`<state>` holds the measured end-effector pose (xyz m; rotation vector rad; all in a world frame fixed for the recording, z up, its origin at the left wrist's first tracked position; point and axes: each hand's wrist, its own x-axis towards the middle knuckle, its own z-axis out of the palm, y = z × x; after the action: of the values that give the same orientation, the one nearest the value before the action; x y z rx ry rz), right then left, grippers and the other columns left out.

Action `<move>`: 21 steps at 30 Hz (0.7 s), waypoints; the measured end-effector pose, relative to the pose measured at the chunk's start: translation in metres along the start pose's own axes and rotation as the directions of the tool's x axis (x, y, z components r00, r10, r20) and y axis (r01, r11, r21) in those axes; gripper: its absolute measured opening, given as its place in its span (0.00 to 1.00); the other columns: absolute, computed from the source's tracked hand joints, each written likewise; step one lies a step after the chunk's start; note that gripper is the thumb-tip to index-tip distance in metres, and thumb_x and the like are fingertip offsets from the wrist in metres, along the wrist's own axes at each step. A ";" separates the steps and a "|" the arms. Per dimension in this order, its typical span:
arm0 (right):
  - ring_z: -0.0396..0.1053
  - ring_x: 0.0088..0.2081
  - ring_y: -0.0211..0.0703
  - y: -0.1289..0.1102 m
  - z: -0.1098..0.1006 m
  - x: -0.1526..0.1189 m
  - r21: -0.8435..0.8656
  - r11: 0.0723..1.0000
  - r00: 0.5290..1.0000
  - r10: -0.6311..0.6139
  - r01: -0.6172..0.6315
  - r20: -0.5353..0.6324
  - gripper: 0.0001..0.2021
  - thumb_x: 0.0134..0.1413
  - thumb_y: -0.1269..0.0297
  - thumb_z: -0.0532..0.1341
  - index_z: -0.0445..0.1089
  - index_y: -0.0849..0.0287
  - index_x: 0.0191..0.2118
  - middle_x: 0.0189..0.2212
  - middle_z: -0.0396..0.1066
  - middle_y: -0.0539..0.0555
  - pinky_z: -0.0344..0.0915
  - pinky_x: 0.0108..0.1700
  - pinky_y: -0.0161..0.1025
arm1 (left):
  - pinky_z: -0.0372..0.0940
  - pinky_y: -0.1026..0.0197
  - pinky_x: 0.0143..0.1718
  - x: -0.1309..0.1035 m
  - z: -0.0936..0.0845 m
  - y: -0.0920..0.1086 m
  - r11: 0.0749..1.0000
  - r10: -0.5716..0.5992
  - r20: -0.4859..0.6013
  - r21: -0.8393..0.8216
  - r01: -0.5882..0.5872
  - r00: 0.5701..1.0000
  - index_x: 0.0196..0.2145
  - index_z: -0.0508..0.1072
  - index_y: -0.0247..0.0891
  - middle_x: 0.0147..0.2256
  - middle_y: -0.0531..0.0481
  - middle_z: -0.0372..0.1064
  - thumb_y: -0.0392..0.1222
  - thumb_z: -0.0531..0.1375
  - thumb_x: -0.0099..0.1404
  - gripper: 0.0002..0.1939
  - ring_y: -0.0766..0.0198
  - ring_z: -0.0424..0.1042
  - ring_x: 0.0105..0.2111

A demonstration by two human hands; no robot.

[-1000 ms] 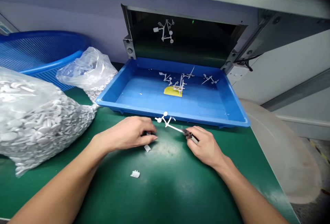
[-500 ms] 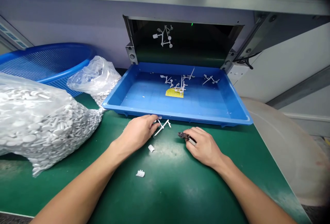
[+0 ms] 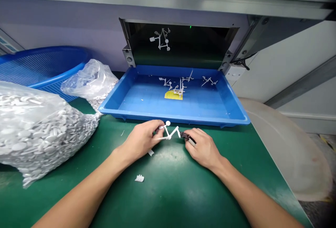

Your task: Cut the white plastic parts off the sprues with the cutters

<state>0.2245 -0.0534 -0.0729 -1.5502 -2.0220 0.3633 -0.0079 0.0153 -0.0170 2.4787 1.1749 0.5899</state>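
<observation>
Between the fingertips of my left hand [image 3: 143,137] is a white plastic sprue [image 3: 169,137], a thin branched runner with a round disc at its upper end. My right hand [image 3: 203,147] is wrapped round a pair of side cutters [image 3: 188,138]. Their dark jaws are close to the right end of the sprue; I cannot tell whether they touch it. Below my left hand a small white plastic piece [image 3: 151,152] lies on the green table [image 3: 168,200], partly hidden by the fingers. A curved white piece [image 3: 139,178] rests nearer to me.
A blue tray [image 3: 147,110] holds several white sprues [image 3: 180,88] and a yellow label [image 3: 173,95]. Behind it, another sprue [image 3: 160,42] lies on a dark belt in an opening. Clear bags [image 3: 52,126] of white parts and a blue basket [image 3: 73,72] stand at the left.
My left hand has turned the sprue, so its disc now shows and its bent end points right. The sprue and the cutters have come close together. The whole view has shifted slightly.
</observation>
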 end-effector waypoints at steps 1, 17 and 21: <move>0.65 0.38 0.45 -0.001 0.000 0.000 0.002 1.000 1.000 0.008 -0.008 -0.013 0.11 0.54 0.73 0.56 0.70 0.55 0.42 0.35 0.71 0.51 0.62 0.42 0.40 | 0.63 0.67 0.33 -0.001 0.002 0.006 0.994 0.010 -0.021 -0.106 -0.012 1.000 0.40 0.74 0.39 0.35 0.51 0.75 0.42 0.55 0.69 0.09 0.66 0.73 0.32; 0.66 0.44 0.49 -0.009 -0.002 -0.003 0.073 0.995 0.997 -0.071 0.073 -0.029 0.14 0.56 0.72 0.55 0.68 0.55 0.48 0.43 0.71 0.55 0.62 0.48 0.46 | 0.68 0.64 0.42 -0.014 0.031 0.021 0.890 0.094 -0.072 -0.441 -0.117 0.993 0.49 0.74 0.37 0.41 0.46 0.76 0.42 0.54 0.71 0.14 0.63 0.74 0.39; 0.66 0.45 0.49 -0.010 -0.002 -0.004 0.046 0.994 0.995 -0.096 0.097 -0.034 0.14 0.56 0.71 0.56 0.67 0.56 0.48 0.44 0.71 0.55 0.61 0.49 0.46 | 0.68 0.64 0.42 -0.015 0.032 0.021 0.892 0.102 -0.096 -0.432 -0.133 0.990 0.49 0.75 0.37 0.41 0.46 0.76 0.41 0.54 0.71 0.14 0.63 0.75 0.39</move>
<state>0.2180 -0.0603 -0.0670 -1.4152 -2.0406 0.3442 0.0135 -0.0129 -0.0384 2.1616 0.8054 0.8759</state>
